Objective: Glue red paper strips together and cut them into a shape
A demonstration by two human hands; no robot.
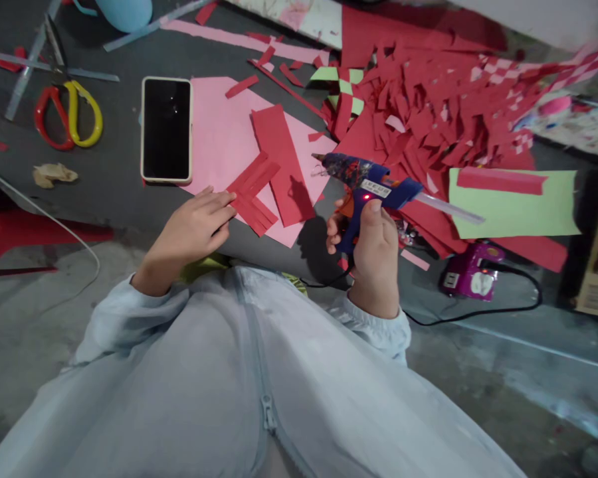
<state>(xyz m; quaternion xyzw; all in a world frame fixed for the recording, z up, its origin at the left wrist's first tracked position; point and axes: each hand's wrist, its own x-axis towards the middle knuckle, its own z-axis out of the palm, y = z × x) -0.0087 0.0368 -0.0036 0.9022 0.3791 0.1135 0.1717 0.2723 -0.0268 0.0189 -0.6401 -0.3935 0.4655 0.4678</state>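
Observation:
The fingertips and thumb of my left hand are closed at the left end of some red paper strips that cross each other. These strips lie over pink paper. My right hand is wrapped around the handle of a blue glue gun, whose red light is on. Its nozzle points left, above the pink sheet, and a clear glue stick sticks out of the back. Between the hands, a wide red paper strip rests on the pink paper.
A phone lies left of the pink paper, with scissors farther left. Cut red paper pieces heap at the back right. Green paper lies beside a purple plug box with a black cord.

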